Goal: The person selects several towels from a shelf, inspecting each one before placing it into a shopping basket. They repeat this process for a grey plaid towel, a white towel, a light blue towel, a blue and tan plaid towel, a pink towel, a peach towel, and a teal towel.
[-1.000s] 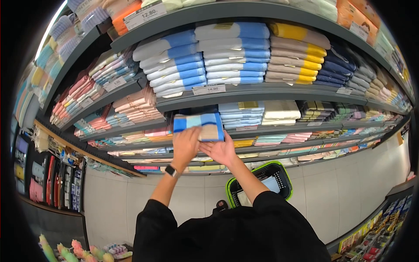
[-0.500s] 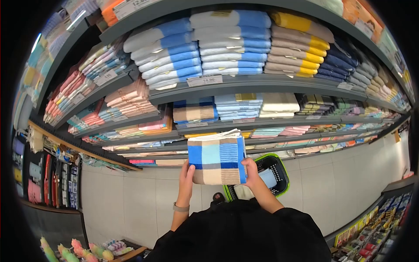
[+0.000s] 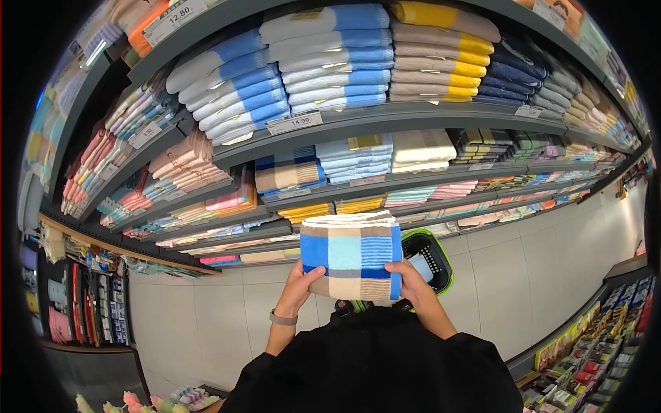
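Several tiers of shelving curve across the view, bent by the wide lens; far left, hanging goods in a dark bay (image 3: 76, 303) too small and dim to identify. Upper left shelf carries pink and striped folded towels (image 3: 103, 148), price tags partly legible. Next right, stacks of white-and-blue towels (image 3: 241, 93) above a tag reading 14.90 (image 3: 295, 122). Below that tag, a short stack of blue-and-tan checked towels (image 3: 289, 175) on the shelf. Centre: left hand (image 3: 301, 286), watch band at the wrist, fingers curled onto the lower left corner of a folded checked towel (image 3: 351, 257), blue, pale blue and tan, held upright in front of the chest, well clear of the shelves. Right hand (image 3: 415, 288) clamps the towel's lower right edge, thumb on the front face; remaining fingers hidden behind the cloth. Behind the towel, a black basket with green rim (image 3: 434, 258) on the tiled floor, mostly covered by towel and hand, contents unclear. Right, yellow-and-tan towels (image 3: 441, 58), then dark stacks shrinking into blur. Lower right corner, racks of small goods (image 3: 592, 365), cut off by the frame edge.
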Action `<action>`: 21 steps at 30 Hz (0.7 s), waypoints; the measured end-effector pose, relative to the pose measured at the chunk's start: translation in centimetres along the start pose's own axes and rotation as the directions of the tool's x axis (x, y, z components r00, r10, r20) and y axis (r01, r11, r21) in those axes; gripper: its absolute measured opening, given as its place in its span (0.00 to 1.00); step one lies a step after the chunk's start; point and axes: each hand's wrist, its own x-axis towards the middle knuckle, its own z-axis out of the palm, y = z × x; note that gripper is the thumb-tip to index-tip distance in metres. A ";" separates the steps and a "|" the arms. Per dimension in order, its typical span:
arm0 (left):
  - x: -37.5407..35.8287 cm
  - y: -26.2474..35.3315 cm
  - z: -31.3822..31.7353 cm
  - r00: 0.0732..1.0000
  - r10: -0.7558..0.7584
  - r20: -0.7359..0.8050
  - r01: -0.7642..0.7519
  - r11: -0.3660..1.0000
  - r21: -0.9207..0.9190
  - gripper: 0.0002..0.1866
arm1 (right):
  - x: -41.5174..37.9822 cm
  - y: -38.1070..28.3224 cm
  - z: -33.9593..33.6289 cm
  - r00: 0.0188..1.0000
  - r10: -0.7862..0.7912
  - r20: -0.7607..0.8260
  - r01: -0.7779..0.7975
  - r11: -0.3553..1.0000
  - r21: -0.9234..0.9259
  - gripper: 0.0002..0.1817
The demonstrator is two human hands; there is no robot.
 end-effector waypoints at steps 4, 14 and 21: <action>-0.3 0.2 -1.0 0.999 0.001 0.054 0.001 0.999 -0.044 0.21 | 0.3 0.4 -0.4 0.996 0.053 0.070 -0.058 0.996 0.063 0.25; -0.2 2.0 1.3 0.954 0.254 -0.162 -0.226 0.959 0.173 0.30 | 0.9 1.6 -0.4 0.996 0.080 0.028 -0.081 0.996 0.037 0.25; 0.1 1.7 0.3 0.979 0.105 -0.174 -0.083 0.988 0.128 0.24 | 0.9 1.8 -0.5 0.996 0.082 0.035 -0.083 0.996 0.043 0.25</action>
